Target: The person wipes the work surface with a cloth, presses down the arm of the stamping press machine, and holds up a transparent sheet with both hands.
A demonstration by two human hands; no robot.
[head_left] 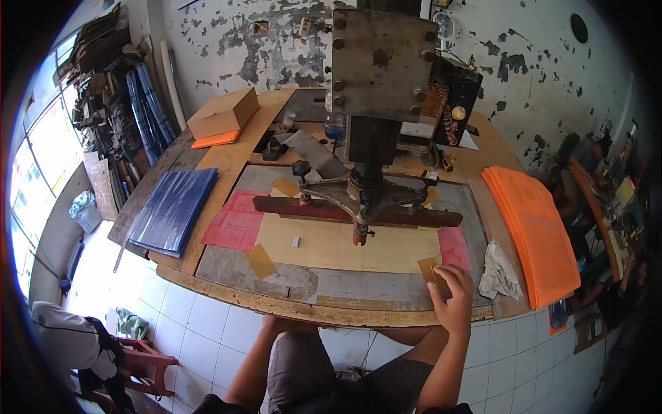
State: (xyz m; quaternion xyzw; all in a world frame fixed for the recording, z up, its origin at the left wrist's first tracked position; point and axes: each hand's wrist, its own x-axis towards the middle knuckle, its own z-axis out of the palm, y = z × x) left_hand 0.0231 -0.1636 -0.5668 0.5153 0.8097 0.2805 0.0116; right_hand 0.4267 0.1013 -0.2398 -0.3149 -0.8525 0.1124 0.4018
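Observation:
My right hand point(454, 298) is at the front right corner of a pale yellow sheet point(331, 243). Its fingers are curved and its thumb stands apart from them, with the fingertips right at a piece of brown tape point(429, 269). Another piece of brown tape point(261, 262) lies across the sheet's left front corner. A small pale tag point(296, 241) lies on the sheet. Pink sheets point(234, 219) show at both ends of it. My left hand point(278, 324) is low at the table's front edge by my knee, its fingers hidden.
A heavy press point(365, 179) with a long red-brown bar point(358, 211) overhangs the sheet. Orange folders point(532, 234) and a white rag point(500, 269) lie on the right, blue plastic covers point(176, 210) on the left. Behind them is a cardboard box point(222, 114).

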